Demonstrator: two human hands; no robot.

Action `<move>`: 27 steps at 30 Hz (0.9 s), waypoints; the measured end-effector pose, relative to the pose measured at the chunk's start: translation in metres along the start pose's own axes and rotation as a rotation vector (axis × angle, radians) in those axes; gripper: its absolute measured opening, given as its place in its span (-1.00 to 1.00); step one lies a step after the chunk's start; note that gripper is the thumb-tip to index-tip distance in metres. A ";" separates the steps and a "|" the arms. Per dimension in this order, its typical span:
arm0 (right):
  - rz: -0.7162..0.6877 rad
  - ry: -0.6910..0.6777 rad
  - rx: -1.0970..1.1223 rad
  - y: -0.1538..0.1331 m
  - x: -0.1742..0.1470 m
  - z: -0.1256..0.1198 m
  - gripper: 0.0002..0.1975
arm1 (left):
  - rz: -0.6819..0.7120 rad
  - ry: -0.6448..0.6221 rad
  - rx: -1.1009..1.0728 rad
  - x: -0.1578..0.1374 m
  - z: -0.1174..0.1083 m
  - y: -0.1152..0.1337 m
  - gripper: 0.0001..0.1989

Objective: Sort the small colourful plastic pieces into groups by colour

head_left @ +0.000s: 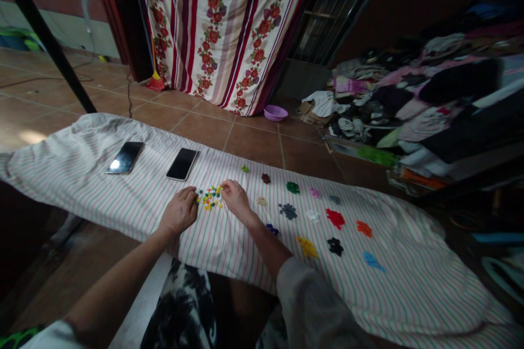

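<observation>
A loose cluster of small mixed pieces (210, 200), green, yellow, orange and white, lies on the striped cloth (229, 251) between my two hands. At its left edge rests my left hand (180, 211), fingers bent and held together; what they may hold is hidden. From the right side my right hand (236, 199) reaches in with thumb and fingers pinched at the cluster's upper right edge. Any piece in that pinch is too small to make out. Closest to my right wrist are a beige pile (262, 202) and a dark blue pile (272, 229).
Single-colour piles spread rightward, among them grey (288, 211), red (335, 218), yellow (307, 247), black (335, 246) and light blue (373, 261). Two phones, one (182, 164) nearer the cluster and another (125, 157) farther left, lie flat. Beyond the cloth, a purple basin (275, 113) sits on the floor.
</observation>
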State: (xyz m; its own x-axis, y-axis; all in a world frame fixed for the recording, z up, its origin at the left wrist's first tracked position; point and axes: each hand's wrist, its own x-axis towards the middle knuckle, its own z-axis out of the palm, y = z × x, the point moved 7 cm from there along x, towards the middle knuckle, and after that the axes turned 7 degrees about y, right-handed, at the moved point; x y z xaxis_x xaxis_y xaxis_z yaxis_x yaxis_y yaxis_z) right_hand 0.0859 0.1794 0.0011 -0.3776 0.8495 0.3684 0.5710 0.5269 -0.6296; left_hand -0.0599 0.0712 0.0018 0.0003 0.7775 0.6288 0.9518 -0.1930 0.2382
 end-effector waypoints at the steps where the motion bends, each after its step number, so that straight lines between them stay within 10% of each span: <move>1: 0.013 0.016 0.002 0.004 0.002 -0.002 -0.80 | 0.003 0.001 0.007 0.000 0.000 0.000 -0.81; 13: 0.256 0.297 -0.062 0.072 0.056 -0.046 -0.76 | 0.009 0.032 -0.012 0.001 -0.002 0.003 -0.82; 27: 0.345 0.177 -0.184 0.109 0.086 -0.039 -0.70 | 0.012 0.027 0.007 0.001 -0.003 0.005 -0.82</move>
State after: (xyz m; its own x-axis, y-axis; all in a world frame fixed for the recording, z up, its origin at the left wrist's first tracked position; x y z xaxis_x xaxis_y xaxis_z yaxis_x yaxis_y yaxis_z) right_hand 0.1439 0.3111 -0.0096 -0.0204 0.9599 0.2796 0.7686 0.1940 -0.6097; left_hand -0.0562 0.0696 0.0060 0.0037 0.7587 0.6514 0.9539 -0.1983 0.2255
